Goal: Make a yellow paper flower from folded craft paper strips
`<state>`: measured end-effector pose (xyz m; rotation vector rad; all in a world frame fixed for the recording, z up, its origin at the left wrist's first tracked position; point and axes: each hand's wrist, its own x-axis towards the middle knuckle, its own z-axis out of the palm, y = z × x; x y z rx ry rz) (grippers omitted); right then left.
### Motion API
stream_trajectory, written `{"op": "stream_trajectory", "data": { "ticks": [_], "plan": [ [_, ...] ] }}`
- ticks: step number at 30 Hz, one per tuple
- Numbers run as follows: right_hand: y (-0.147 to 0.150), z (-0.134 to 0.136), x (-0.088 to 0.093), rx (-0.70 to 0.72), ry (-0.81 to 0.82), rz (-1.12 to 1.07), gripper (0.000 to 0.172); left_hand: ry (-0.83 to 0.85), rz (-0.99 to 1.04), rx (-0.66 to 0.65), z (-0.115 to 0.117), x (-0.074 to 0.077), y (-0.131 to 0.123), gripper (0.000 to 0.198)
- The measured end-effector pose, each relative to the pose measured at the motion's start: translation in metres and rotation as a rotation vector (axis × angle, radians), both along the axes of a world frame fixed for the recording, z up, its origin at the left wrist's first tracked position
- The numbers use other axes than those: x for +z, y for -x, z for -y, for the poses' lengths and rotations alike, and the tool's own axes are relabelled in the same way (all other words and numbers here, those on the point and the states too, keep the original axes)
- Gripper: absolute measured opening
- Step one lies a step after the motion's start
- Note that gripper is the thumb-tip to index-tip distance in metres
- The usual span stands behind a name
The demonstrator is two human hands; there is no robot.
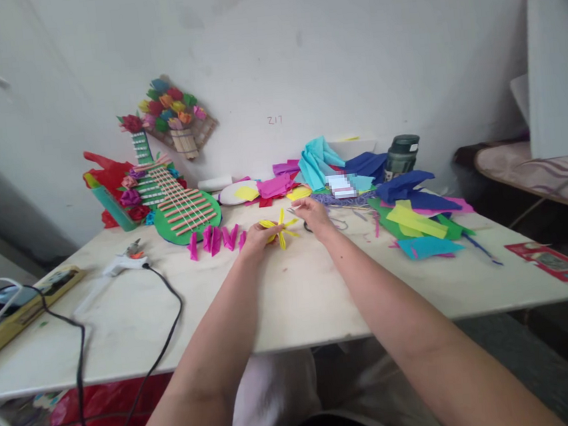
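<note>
My left hand (259,237) is closed on a yellow paper flower (282,229) with narrow petals spread outward like a star. Just right of it, my right hand (313,215) is raised with its fingers pinched together. A small greyish tip shows at those fingers, too small to name. Dark loops, perhaps scissor handles (340,223), lie on the table by the right hand. Several folded magenta paper pieces (212,240) stand in a row left of my left hand.
Left are a guitar-shaped craft (183,212), a white glue gun (125,262) with black cord and a power strip (27,315). Coloured paper (415,220) is heaped right, near a dark green bottle (401,155). A paper bouquet (174,113) hangs on the wall.
</note>
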<state>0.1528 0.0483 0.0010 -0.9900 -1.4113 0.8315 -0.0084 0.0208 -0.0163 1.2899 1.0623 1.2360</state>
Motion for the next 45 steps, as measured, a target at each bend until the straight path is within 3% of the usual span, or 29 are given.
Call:
{"op": "stream_trajectory", "data": {
  "ticks": [5, 12, 24, 32, 45],
  "plan": [
    [0.003, 0.005, 0.003, 0.061, -0.063, 0.092, 0.016, -0.004, -0.043, 0.002, -0.002, -0.003, 0.0, 0.031],
    [0.007, 0.002, -0.004, 0.04, -0.045, 0.176, 0.012, 0.017, -0.04, -0.006, -0.002, -0.004, 0.0, 0.027],
    [0.008, 0.001, -0.007, 0.064, -0.049, 0.176, 0.009, 0.024, -0.027, 0.012, 0.002, 0.0, -0.002, 0.031],
    [0.007, -0.001, -0.008, 0.065, -0.041, 0.147, 0.01, 0.028, 0.038, -0.055, 0.004, 0.001, -0.001, 0.044],
    [0.007, -0.002, -0.009, 0.07, -0.06, 0.195, 0.011, 0.077, 0.023, -0.048, 0.004, 0.003, -0.002, 0.036]
  ]
}}
